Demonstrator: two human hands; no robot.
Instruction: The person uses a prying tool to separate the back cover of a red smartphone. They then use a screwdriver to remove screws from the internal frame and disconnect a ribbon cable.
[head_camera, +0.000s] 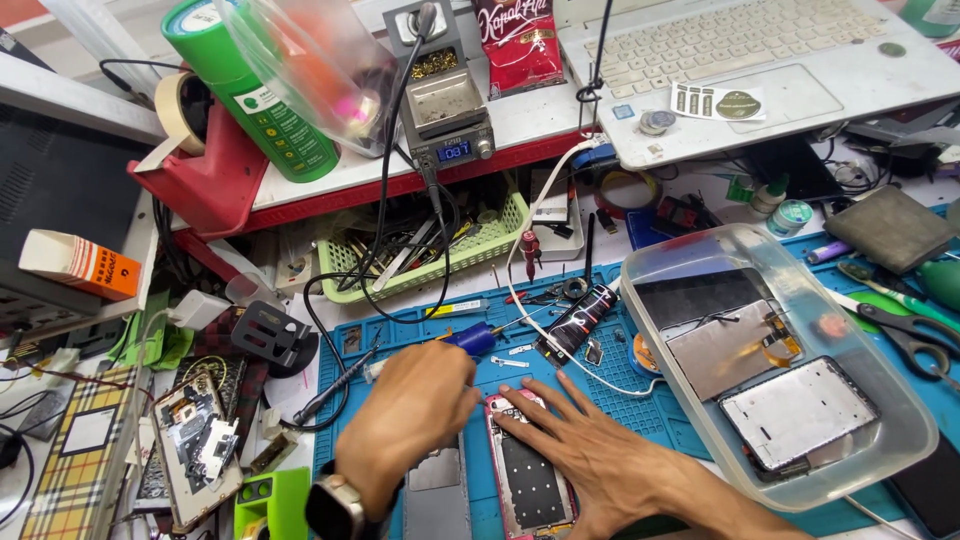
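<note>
An opened phone with a pink frame (530, 485) lies on the blue work mat (620, 400), its inside facing up. My right hand (590, 455) comes in from the lower right and lies flat on it, fingers spread over its upper end. My left hand (410, 415), with a watch on the wrist, is closed around a blue-handled tool (472, 340) that looks like a soldering iron. It hovers just left of the phone's top. The tool's working end is hidden by my hand. A grey phone plate (437, 495) lies under my left wrist.
A clear plastic tub (900, 440) of phone screens and plates sits to the right. A black glue tube (580, 318), a green basket (340, 265) of tools, a soldering station (450, 115), a white laptop (800, 90), scissors (915, 335) and a stripped phone (195, 450) crowd the bench.
</note>
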